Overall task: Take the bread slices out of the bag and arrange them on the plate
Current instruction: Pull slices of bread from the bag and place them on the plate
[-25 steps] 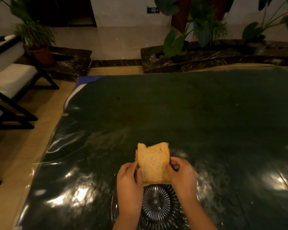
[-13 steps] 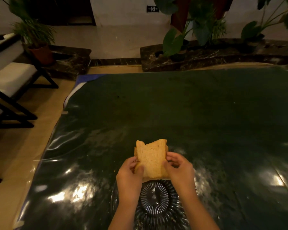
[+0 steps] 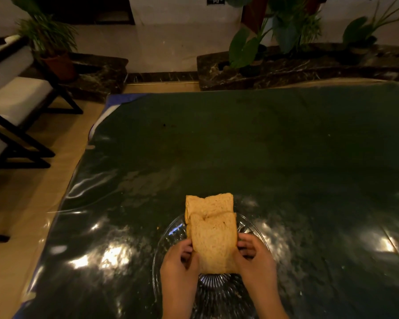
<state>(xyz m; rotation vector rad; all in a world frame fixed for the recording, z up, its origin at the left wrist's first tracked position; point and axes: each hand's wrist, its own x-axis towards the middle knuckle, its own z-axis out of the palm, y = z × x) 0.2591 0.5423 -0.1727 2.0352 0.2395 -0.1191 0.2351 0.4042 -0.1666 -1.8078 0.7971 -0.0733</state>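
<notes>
Two brown bread slices overlap over a clear ribbed glass plate [image 3: 171, 236] near the table's front edge. The near slice [image 3: 213, 242] is pinched at its left edge by my left hand [image 3: 179, 268] and at its right edge by my right hand [image 3: 255, 259]. The far slice [image 3: 209, 203] pokes out behind it, past the plate's far rim; whether it rests on the plate or is held I cannot tell. No bag is in view.
The table [image 3: 263, 146] has a dark green cloth under shiny clear plastic. Its left edge drops to a tan floor with white-cushioned chairs [image 3: 16, 97]. Potted plants [image 3: 53, 42] and a marble planter ledge [image 3: 297, 67] lie beyond the far edge.
The bread has come down and nearer, over the plate. The slices have slid apart, so the far one now shows behind the near one. Both hands kept their grip.
</notes>
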